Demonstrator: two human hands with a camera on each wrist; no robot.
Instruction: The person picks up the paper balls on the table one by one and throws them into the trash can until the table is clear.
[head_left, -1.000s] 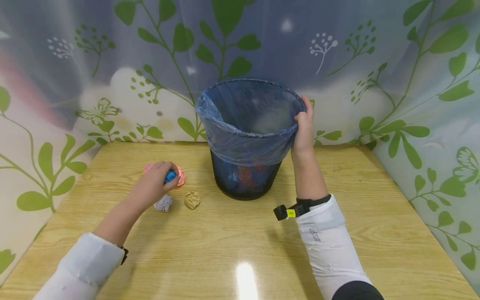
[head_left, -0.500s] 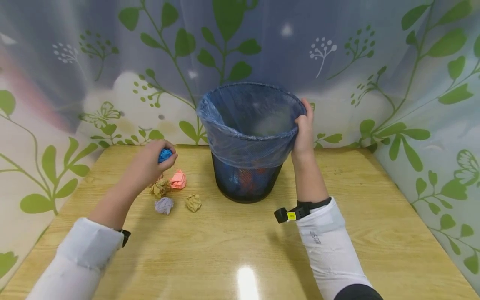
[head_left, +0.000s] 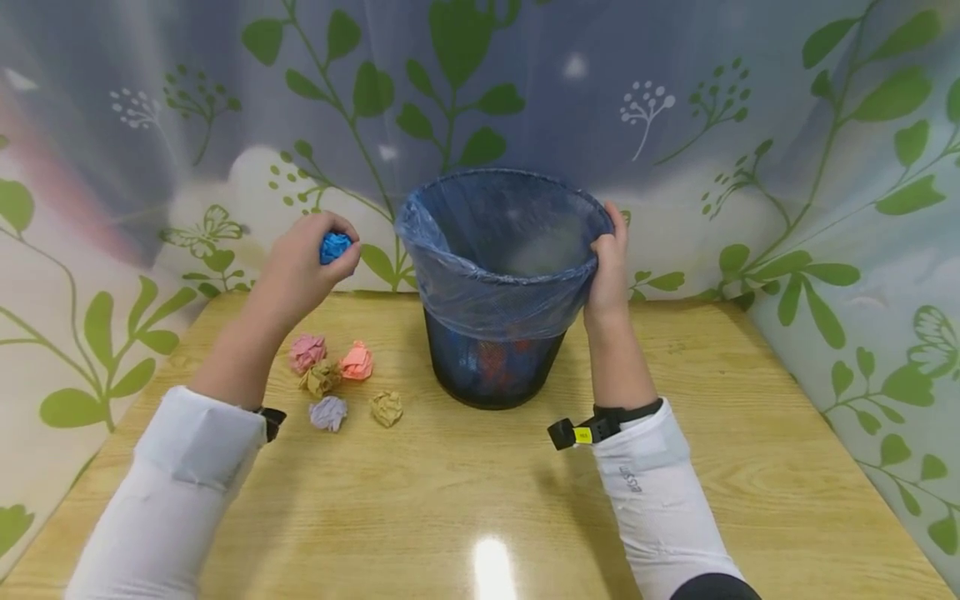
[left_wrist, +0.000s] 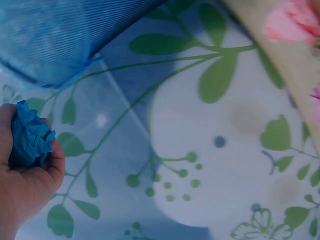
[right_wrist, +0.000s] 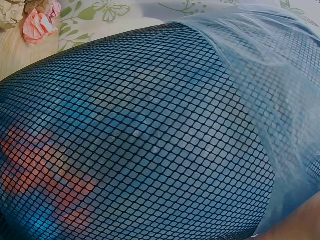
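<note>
My left hand [head_left: 303, 262] pinches a crumpled blue paper ball [head_left: 334, 247] between thumb and fingers, raised above the table to the left of the bin. In the left wrist view the same blue paper ball [left_wrist: 31, 137] sits in the curled fingers, below the bin's bagged rim. My right hand [head_left: 610, 271] grips the right rim of a black mesh waste bin [head_left: 491, 367] lined with a blue plastic bag [head_left: 498, 304]. The bin leans a little. Through the mesh in the right wrist view, red-orange paper [right_wrist: 45, 175] and blue pieces show near the bottom.
On the wooden table [head_left: 420, 492], left of the bin, lie several crumpled paper balls: a pink one [head_left: 307, 353], a coral one [head_left: 357, 361], a mauve one [head_left: 327, 412], a tan one [head_left: 320, 378] and a yellowish one [head_left: 387, 408]. A leaf-patterned curtain [head_left: 525, 83] hangs behind.
My left hand has lifted the blue paper ball up off the group of balls, uncovering the tan and pink ones. The right hand keeps its grip on the bin.
</note>
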